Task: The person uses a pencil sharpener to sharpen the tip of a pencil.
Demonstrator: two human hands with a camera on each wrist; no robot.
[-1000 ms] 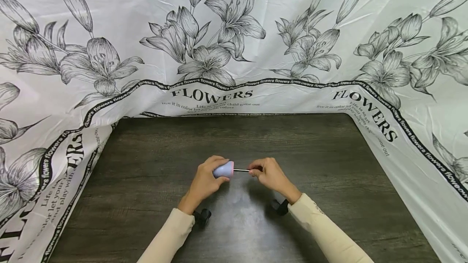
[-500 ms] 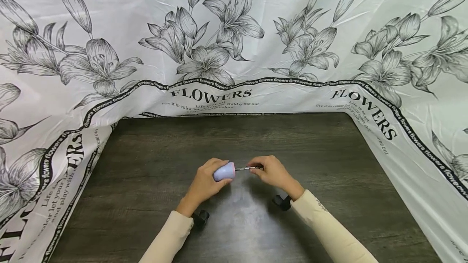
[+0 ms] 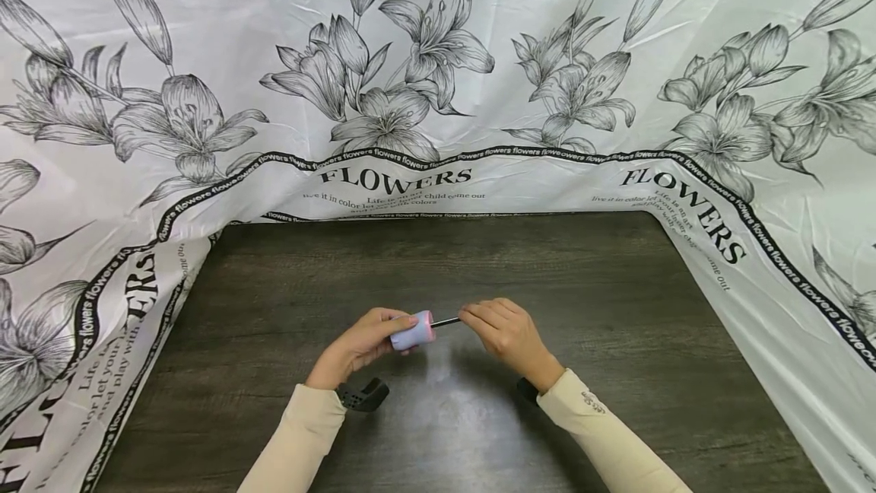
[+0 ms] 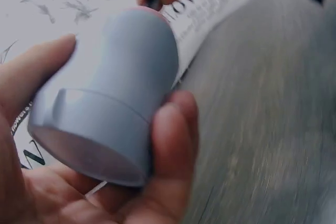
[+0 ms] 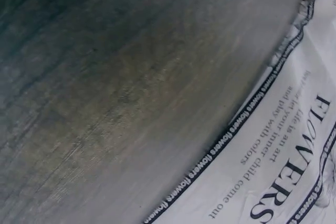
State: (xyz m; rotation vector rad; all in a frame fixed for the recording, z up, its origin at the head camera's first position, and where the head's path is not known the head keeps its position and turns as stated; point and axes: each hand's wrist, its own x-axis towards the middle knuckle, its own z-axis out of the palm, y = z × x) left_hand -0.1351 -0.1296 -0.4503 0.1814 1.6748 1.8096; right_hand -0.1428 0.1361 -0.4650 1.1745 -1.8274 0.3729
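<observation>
My left hand point(image 3: 366, 342) holds a lavender barrel-shaped container point(image 3: 413, 332) with a pink rim, tilted above the table. A thin dark rod point(image 3: 445, 322), like a pencil, reaches from the pink end to the fingers of my right hand point(image 3: 505, 335), which pinch it. In the left wrist view, the container's smooth body point(image 4: 115, 72) shows a seam and a small notch near its wide base. Thumb and fingers wrap its sides there, and the right fingertips grip the rod close to the pink end. The right wrist view shows neither hand.
Beneath both hands lies a dark wood-grain table point(image 3: 294, 272). White flower-printed cloth point(image 3: 404, 112) rises behind it and along both sides. A black band with a mount point(image 3: 366, 394) is on the left wrist, and another dark mount point(image 3: 527, 390) shows by the right.
My left hand has turned, with its thumb now over the container, and the container tilts slightly up to the right. My right hand has rolled over, its back now upward, still pinching the rod.
</observation>
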